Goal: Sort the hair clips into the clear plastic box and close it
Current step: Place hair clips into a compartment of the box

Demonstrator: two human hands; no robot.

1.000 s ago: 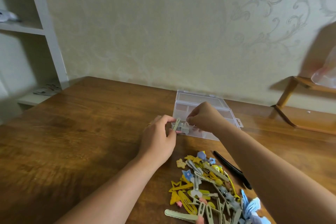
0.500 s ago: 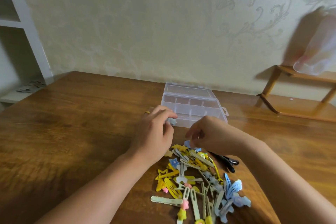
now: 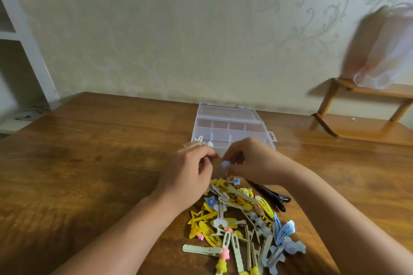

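Yellow, blue and beige hair clips (image 3: 241, 225) are heaped at the near edge of the bench (image 3: 89, 163), with a black clip (image 3: 271, 196) just beside the heap. Beyond the heap, a pale blue clip (image 3: 225, 164) is pinched in the right hand (image 3: 252, 161); the left hand (image 3: 190, 169) is curled beside it, its grasp not discernible. Farther back, the clear plastic box (image 3: 232, 127) stands open, a few clips in its near-left compartment. Sorting appears barely begun; the pinched clip must next be carried forward over a compartment and released.

Near wall of the clear plastic compartment box (image 3: 232, 127) hidden behind both hands, pile of colourful hair clips (image 3: 243, 225) cut off by the bottom edge, pale plastic bag (image 3: 388, 51) blurred at right
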